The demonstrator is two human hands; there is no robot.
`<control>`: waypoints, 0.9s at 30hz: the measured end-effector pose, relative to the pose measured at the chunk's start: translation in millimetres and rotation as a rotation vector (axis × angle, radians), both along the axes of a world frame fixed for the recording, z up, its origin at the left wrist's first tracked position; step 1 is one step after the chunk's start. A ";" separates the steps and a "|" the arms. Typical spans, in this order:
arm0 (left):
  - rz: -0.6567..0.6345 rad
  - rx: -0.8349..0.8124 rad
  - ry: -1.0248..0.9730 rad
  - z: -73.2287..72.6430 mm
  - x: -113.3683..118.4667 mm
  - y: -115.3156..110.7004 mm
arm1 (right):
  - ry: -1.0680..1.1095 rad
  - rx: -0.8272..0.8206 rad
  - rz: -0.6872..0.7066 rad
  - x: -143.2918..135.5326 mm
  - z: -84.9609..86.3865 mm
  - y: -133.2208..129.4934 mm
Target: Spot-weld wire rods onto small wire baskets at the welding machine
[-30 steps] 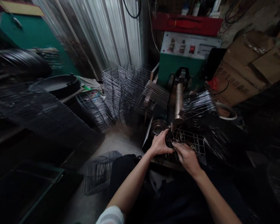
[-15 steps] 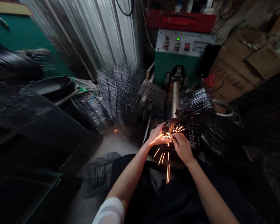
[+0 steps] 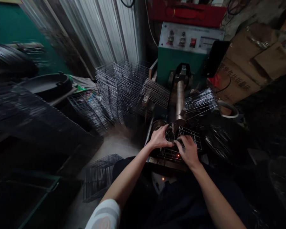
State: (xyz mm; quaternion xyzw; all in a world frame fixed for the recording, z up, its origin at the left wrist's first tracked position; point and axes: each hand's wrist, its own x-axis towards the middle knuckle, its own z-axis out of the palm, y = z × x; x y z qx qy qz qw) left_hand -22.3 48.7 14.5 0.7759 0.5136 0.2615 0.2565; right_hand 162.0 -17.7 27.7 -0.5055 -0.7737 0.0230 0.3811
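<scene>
Under the metal rod (image 3: 180,103) of a green machine (image 3: 181,60), my left hand (image 3: 160,138) is curled at the left side of a wire grid piece (image 3: 193,136), thumb toward the right. My right hand (image 3: 188,151) is bent at the near side of the same work, its thumb and fingers pinched close to my left thumb. The small part between my fingertips is too dark to make out. Tiny orange embers glow just below my hands.
Stacked wire baskets (image 3: 109,92) stand left of the machine. Thin wires lie at both sides of the rod. Cardboard boxes (image 3: 243,70) are at the right, a round black pan (image 3: 47,84) at the left, and another wire basket (image 3: 98,178) on the floor.
The bright sparks around my hands have died down to a few embers. The machine's green light is off. My hands have stayed at the work, and the view has shifted slightly.
</scene>
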 end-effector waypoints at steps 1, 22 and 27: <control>-0.008 -0.003 -0.012 -0.7 -0.4 0.6 | 0.006 0.004 -0.002 -0.1 -0.3 -0.2; -0.042 0.008 -0.007 -2.5 -3.6 41.6 | -0.060 -0.019 0.022 17.7 -9.6 39.1; -0.056 -0.007 0.039 6.1 -7.2 40.7 | -0.005 -0.036 0.040 16.7 -5.3 38.6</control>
